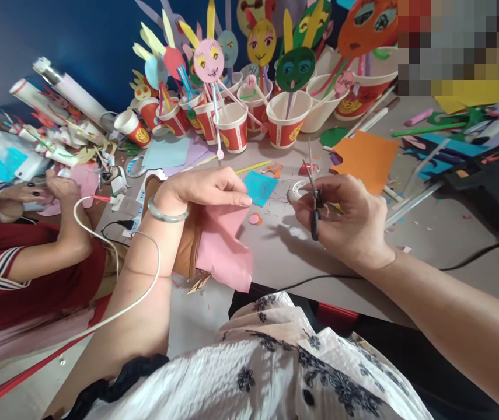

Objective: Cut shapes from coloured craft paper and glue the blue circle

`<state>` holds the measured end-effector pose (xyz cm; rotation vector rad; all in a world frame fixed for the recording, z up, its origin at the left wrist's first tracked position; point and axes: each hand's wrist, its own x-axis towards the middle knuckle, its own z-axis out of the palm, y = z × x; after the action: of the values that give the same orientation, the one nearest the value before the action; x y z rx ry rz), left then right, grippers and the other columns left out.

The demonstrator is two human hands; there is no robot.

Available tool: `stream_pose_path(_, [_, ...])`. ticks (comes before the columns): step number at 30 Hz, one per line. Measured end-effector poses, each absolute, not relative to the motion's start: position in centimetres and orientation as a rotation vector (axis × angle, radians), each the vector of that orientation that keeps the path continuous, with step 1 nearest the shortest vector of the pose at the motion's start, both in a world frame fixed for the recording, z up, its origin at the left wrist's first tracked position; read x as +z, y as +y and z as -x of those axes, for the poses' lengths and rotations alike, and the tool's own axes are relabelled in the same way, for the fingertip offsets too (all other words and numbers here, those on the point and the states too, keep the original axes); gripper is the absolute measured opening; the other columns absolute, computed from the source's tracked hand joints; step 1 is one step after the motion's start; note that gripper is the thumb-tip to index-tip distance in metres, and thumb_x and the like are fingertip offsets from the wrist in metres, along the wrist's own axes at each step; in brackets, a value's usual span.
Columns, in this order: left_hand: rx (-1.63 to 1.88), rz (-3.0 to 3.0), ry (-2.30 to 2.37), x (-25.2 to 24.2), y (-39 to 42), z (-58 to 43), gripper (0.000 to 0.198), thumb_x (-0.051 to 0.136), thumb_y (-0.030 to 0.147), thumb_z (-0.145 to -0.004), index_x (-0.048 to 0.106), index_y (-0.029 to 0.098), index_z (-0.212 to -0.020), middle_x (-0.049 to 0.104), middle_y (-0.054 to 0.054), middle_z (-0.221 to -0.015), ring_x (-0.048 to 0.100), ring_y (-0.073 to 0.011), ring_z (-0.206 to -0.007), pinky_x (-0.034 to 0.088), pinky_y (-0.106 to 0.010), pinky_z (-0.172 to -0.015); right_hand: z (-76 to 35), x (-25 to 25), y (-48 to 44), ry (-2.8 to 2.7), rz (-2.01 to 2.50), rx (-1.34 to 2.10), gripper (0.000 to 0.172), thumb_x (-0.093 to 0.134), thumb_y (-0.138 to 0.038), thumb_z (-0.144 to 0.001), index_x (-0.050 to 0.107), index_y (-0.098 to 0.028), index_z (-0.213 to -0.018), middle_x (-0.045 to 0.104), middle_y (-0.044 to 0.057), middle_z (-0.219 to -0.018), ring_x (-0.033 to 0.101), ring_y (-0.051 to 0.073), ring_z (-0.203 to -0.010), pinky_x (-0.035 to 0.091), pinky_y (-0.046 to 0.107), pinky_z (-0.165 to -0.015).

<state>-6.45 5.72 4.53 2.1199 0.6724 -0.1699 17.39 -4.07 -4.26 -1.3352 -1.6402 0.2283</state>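
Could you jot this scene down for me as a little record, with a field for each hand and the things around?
Left hand: the left hand pinches pink paper; a bangle circles the wrist
Right hand: the right hand holds scissors
Between and beyond the hands: blue paper on the table
Right side: orange paper
Back: paper cups, with colorful paper faces above them
Far left: another person in a red shirt

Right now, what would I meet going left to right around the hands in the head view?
Bangle → pink paper in the left hand → blue square → scissors in the right hand → orange paper.
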Motion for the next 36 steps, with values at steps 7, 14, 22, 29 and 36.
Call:
stream_pose_path(7, [-0.47, -2.137, 0.818, 3.7, 5.4, 5.6, 0.024, 0.061, 0.028, -0.085, 0.066, 0.013, -0.067, 0.062, -0.002, -0.059, 0.049, -0.0098, -0.051, 0.03, -0.024, -0.05, -17.5, -4.5, -4.0, -1.677, 1.313, 0.198, 0.019, 0.07, -0.023, -0.071, 0.06, -0.028, -0.087, 0.068, -0.002, -0.063, 0.064, 0.022, -0.064, 0.05, 0.034, -0.065])
stream_pose_path(14, [-0.315, -2.287, 0.813, 1.8, 5.0, 4.4, 0.016, 0.07, 0.032, -0.079, 0.07, 0.015, -0.078, 0.067, -0.001, -0.071, 0.051, -0.0099, -0.06, 0.031, -0.024, -0.057, -17.4, -4.5, -4.0, -1.677, 1.304, 0.209, 0.017, 0.068, -0.024, -0.072, 0.06, -0.027, -0.086, 0.068, -0.002, -0.064, 0.062, 0.021, -0.063, 0.049, 0.035, -0.065])
stream_pose_path(22, [-0.231, -2.406, 0.7, 0.2, 4.8, 3.9, 0.023, 0.064, 0.037, -0.087, 0.065, 0.016, -0.077, 0.06, 0.002, -0.067, 0.046, -0.0097, -0.058, 0.03, -0.026, -0.059, -17.3, -4.4, -4.2, -1.676, 1.307, 0.232, 0.014, 0.065, -0.025, -0.074, 0.059, -0.029, -0.085, 0.065, -0.003, -0.064, 0.061, 0.022, -0.063, 0.05, 0.038, -0.068])
stream_pose_path(29, [-0.268, -2.381, 0.704, 0.1, 5.0, 4.2, 0.018, 0.062, 0.035, -0.089, 0.066, 0.018, -0.088, 0.062, 0.002, -0.071, 0.048, -0.0106, -0.06, 0.031, -0.025, -0.058, -17.3, -4.3, -4.0, -1.675, 1.311, 0.235, 0.012, 0.065, -0.026, -0.073, 0.061, -0.028, -0.084, 0.066, -0.002, -0.063, 0.062, 0.021, -0.06, 0.051, 0.038, -0.066])
stream_pose_path(36, [-0.376, -2.331, 0.712, 0.7, 4.9, 4.2, 0.009, 0.063, 0.026, -0.083, 0.062, 0.017, -0.084, 0.062, 0.002, -0.073, 0.05, -0.0101, -0.062, 0.033, -0.023, -0.058, -17.3, -4.3, -4.1, -1.689, 1.292, 0.254, 0.013, 0.065, -0.025, -0.073, 0.061, -0.029, -0.085, 0.065, -0.003, -0.062, 0.062, 0.02, -0.057, 0.052, 0.039, -0.066])
